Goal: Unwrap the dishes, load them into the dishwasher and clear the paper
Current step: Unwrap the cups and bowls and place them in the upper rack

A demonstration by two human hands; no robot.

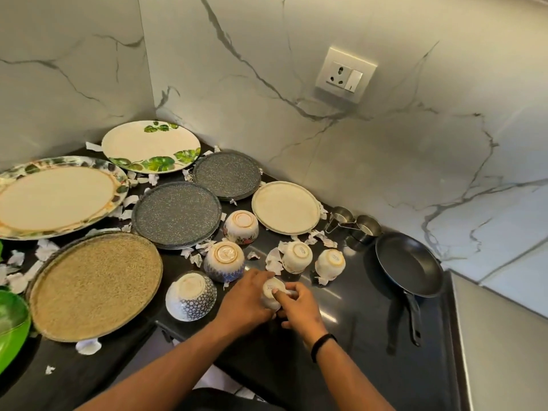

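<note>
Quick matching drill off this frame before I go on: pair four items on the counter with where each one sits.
Items:
1. frying pan
2. leaf-print plate
3. green bowl
4. small cup

Places:
A. far back in the wall corner
B. left edge of view, cut off by the frame
C. right end of the counter, handle pointing toward the camera
D. between the left hand and right hand

Pairs: 1-C, 2-A, 3-B, 4-D
</note>
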